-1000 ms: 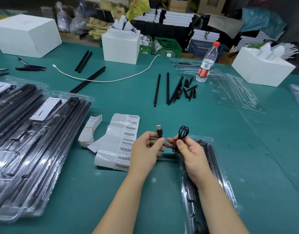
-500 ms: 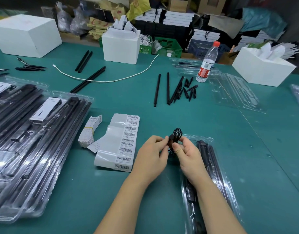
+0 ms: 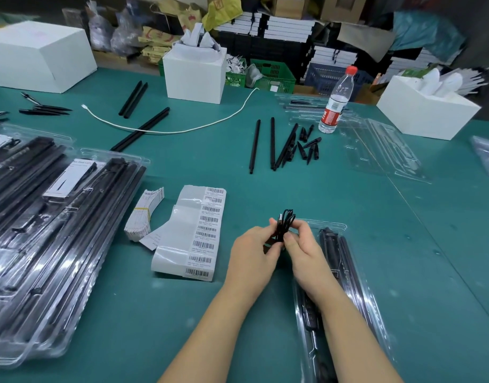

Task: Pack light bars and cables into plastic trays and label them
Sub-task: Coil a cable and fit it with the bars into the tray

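Step in hand: bundling the thin black cable into a small coil, judged from how both hands work it; it is not yet in a tray.

Left hand: fingers curled round the lower part of the coil, grip clamped on the cable.

Right hand: thumb and fingertips pinch the coil from the other side, grip likewise clamped on it.

Where the cable is: held in the air between the 2 hands, above the green bench, just beside the top end of the clear plastic tray.

That tray: lies under the right forearm and already carries long black light bars.

Next move, as I judge it: lower the coil into a free pocket of this tray. Which pocket, I cannot tell, since the arm hides much of it. The loops look springy, so they need holding tight until seated.

After that: a label from the white barcode sticker sheet, lying just left of the hands.

Packed stock: filled clear trays piled at the left.

Spare parts: loose black bars further up the bench.
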`<state>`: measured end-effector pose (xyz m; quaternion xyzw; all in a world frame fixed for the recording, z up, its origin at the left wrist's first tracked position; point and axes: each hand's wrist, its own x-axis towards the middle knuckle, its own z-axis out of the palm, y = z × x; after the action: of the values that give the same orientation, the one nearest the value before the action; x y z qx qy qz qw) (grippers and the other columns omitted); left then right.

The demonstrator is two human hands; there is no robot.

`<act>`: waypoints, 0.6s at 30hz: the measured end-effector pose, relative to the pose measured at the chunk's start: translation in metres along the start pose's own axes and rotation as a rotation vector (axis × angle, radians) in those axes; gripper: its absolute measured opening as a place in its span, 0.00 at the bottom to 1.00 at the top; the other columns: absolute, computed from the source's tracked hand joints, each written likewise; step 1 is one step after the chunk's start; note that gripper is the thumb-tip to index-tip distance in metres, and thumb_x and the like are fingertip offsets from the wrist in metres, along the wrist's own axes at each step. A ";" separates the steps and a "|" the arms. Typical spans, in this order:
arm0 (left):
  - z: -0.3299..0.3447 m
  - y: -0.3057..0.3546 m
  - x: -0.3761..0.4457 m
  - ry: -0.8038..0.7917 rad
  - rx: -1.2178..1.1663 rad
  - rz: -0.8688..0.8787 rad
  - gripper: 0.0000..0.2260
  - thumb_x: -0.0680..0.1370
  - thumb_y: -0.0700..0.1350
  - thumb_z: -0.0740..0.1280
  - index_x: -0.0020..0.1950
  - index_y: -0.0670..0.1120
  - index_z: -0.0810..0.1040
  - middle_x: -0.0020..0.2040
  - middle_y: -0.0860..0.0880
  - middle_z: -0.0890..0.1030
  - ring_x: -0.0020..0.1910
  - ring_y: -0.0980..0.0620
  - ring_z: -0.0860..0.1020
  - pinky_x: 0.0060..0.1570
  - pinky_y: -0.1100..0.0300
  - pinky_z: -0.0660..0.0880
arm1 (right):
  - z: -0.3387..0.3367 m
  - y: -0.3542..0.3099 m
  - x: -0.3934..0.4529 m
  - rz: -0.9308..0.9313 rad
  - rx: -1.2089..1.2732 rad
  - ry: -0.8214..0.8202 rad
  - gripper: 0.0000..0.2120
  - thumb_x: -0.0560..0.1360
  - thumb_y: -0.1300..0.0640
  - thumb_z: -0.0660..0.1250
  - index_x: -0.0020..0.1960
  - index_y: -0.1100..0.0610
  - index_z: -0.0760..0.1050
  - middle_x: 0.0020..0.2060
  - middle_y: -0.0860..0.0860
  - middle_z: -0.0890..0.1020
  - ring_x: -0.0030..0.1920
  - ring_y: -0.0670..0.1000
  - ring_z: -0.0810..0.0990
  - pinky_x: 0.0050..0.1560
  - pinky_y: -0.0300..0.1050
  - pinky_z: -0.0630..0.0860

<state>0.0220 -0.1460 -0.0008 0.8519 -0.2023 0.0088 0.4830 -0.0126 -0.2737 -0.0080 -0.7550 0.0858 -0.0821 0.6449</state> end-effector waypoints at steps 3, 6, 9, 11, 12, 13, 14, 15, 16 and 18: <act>0.004 0.001 0.001 0.067 -0.056 -0.062 0.13 0.77 0.43 0.68 0.60 0.54 0.82 0.45 0.54 0.83 0.43 0.58 0.78 0.46 0.65 0.73 | 0.001 0.000 0.000 0.010 -0.029 -0.006 0.09 0.84 0.62 0.56 0.60 0.52 0.71 0.53 0.47 0.85 0.57 0.45 0.81 0.59 0.39 0.74; 0.003 0.001 0.002 0.114 -0.097 -0.099 0.12 0.77 0.40 0.68 0.57 0.53 0.84 0.43 0.56 0.85 0.39 0.65 0.76 0.42 0.75 0.68 | 0.002 0.001 0.000 -0.009 -0.100 0.017 0.07 0.84 0.62 0.57 0.56 0.52 0.72 0.45 0.45 0.85 0.49 0.45 0.81 0.55 0.43 0.74; 0.005 0.003 0.003 0.061 -0.090 -0.061 0.12 0.79 0.41 0.66 0.58 0.54 0.83 0.43 0.54 0.85 0.40 0.57 0.79 0.44 0.67 0.73 | 0.002 0.001 0.001 -0.014 -0.080 0.045 0.06 0.84 0.61 0.58 0.56 0.54 0.72 0.50 0.51 0.84 0.50 0.45 0.81 0.55 0.42 0.74; 0.005 0.004 0.003 -0.016 -0.123 -0.048 0.14 0.79 0.41 0.65 0.62 0.55 0.81 0.45 0.54 0.84 0.42 0.57 0.80 0.49 0.61 0.76 | 0.001 0.001 0.001 0.001 -0.048 0.063 0.06 0.84 0.60 0.58 0.58 0.55 0.71 0.55 0.53 0.83 0.54 0.48 0.81 0.59 0.45 0.75; 0.004 0.003 0.003 -0.048 -0.149 -0.045 0.15 0.79 0.42 0.65 0.63 0.55 0.80 0.47 0.55 0.84 0.43 0.58 0.80 0.51 0.61 0.77 | 0.000 0.001 0.002 0.014 -0.026 0.067 0.06 0.84 0.60 0.57 0.59 0.55 0.71 0.55 0.54 0.83 0.56 0.50 0.81 0.60 0.48 0.75; 0.003 0.001 0.004 -0.070 -0.169 -0.040 0.15 0.78 0.42 0.66 0.64 0.56 0.80 0.50 0.55 0.84 0.45 0.59 0.81 0.53 0.61 0.77 | 0.000 0.001 0.002 0.026 0.003 0.066 0.06 0.84 0.60 0.57 0.59 0.55 0.70 0.56 0.54 0.83 0.57 0.52 0.81 0.61 0.49 0.75; 0.001 -0.001 0.005 -0.085 -0.184 -0.037 0.15 0.78 0.43 0.67 0.63 0.56 0.80 0.51 0.55 0.83 0.46 0.59 0.81 0.54 0.61 0.77 | 0.000 0.002 0.003 0.030 0.032 0.059 0.06 0.84 0.61 0.57 0.60 0.55 0.70 0.56 0.53 0.84 0.58 0.52 0.81 0.61 0.49 0.75; 0.001 -0.003 0.005 -0.092 -0.204 -0.038 0.14 0.78 0.44 0.67 0.63 0.55 0.80 0.51 0.55 0.83 0.46 0.59 0.81 0.54 0.61 0.77 | -0.001 0.001 0.003 0.029 0.058 0.047 0.07 0.85 0.61 0.56 0.60 0.55 0.70 0.55 0.52 0.85 0.58 0.52 0.82 0.60 0.46 0.76; 0.001 -0.003 0.005 -0.087 -0.231 -0.045 0.13 0.78 0.44 0.68 0.61 0.55 0.81 0.50 0.54 0.84 0.45 0.59 0.82 0.53 0.62 0.77 | -0.001 0.001 0.003 0.029 0.086 0.036 0.07 0.85 0.61 0.56 0.60 0.56 0.71 0.54 0.52 0.85 0.57 0.52 0.83 0.57 0.44 0.78; 0.005 0.000 0.004 -0.040 -0.317 -0.087 0.09 0.78 0.42 0.68 0.56 0.52 0.82 0.46 0.53 0.85 0.41 0.59 0.83 0.48 0.64 0.79 | -0.001 -0.001 0.003 0.039 0.173 0.044 0.07 0.84 0.62 0.58 0.57 0.56 0.74 0.50 0.54 0.86 0.52 0.51 0.85 0.48 0.40 0.79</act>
<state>0.0252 -0.1512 -0.0030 0.7731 -0.1737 -0.0612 0.6069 -0.0098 -0.2756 -0.0071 -0.6927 0.1073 -0.0931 0.7071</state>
